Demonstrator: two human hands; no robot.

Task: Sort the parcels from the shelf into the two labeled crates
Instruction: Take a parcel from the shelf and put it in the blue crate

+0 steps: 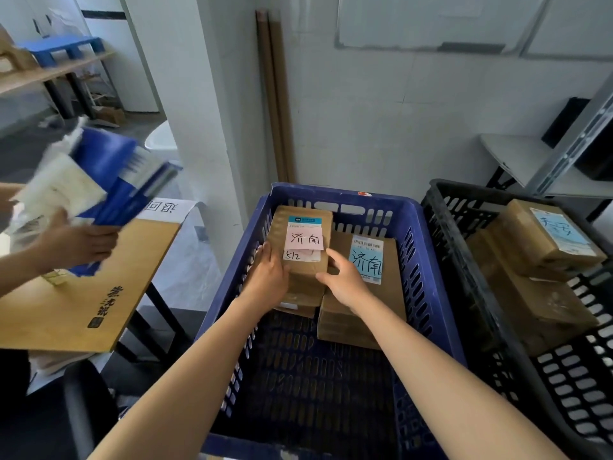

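Parcel with the pink note [303, 239], a brown box, is gripped from both sides: the fingers of the left hand [269, 277] curl against its near left edge, and the thumb and fingers of the right hand [345, 281] close on its near right corner. It sits inside the blue crate [315, 190], on top of a short stack of brown boxes [300, 298] toward the crate's back left. Just beside it on the right, touching, is a second stack topped by a box with a blue label [366, 260]; the right hand lies across that stack's near edge. A black crate [441, 210] stands against the blue one's right side and holds more brown boxes [517, 234], the top one also blue-labelled. To the left, another person's hand [76, 244] holds blurred blue and white packets [109, 180] above a wooden board [83, 293] with a white paper slip [167, 207] at its far end. Behind the crates, cardboard tubes [275, 94] lean on a white wall, with a whiteboard [424, 21] higher up and a grey metal shelf [577, 141] in the right corner.
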